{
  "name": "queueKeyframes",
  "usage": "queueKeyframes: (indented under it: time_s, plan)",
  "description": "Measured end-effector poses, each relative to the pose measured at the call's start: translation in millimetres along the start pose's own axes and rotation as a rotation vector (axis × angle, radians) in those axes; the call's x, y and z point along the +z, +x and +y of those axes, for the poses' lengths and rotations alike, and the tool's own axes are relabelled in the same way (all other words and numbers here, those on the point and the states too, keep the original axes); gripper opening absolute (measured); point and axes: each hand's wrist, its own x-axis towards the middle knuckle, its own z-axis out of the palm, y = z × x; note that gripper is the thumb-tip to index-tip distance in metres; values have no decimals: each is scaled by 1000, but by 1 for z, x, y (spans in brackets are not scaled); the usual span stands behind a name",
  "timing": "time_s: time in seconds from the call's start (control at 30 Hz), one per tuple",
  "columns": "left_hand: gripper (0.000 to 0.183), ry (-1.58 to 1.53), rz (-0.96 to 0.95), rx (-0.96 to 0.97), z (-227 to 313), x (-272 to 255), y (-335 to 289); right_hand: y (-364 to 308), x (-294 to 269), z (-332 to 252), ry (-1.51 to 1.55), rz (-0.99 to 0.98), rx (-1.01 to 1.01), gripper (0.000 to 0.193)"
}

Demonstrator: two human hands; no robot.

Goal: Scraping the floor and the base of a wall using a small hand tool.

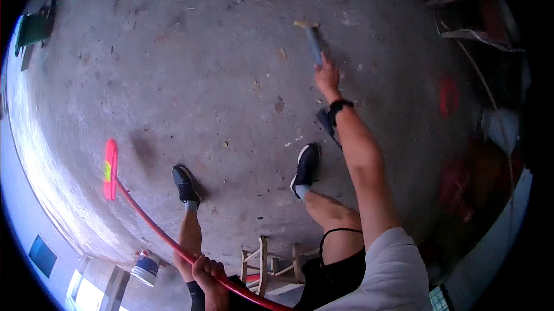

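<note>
Broom [111, 169] in the left hand [208, 273], fingers curled closed around its red handle; the pink end is out beyond the left shoe [186, 184], over the floor [225, 80], touching or not I can't tell. Out ahead, the right hand [327, 77] is closed on a blurred grey tool [314, 45], yellowish at its tip. A bucket [145, 268] sits well left of a stool [263, 262].
</note>
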Motion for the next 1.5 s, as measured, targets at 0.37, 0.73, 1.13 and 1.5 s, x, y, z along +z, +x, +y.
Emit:
queueKeyframes:
  time_s: [0.37,0.73,1.13,1.5]
  plan:
    - [10,-189,25,-204,-1,26,-31,-131,15,72,-4,-136,-380,65]
    - [24,-235,-75,-89,28,103,-70,-54,-9,-42,-81,-331,-222,57]
    - [7,-78,-166,-10,98,266,-24,147,-11,-115,16,-4,-294,51]
    - [11,-43,-296,-65,92,273,31,35,11,-86,-7,-44,-289,54]
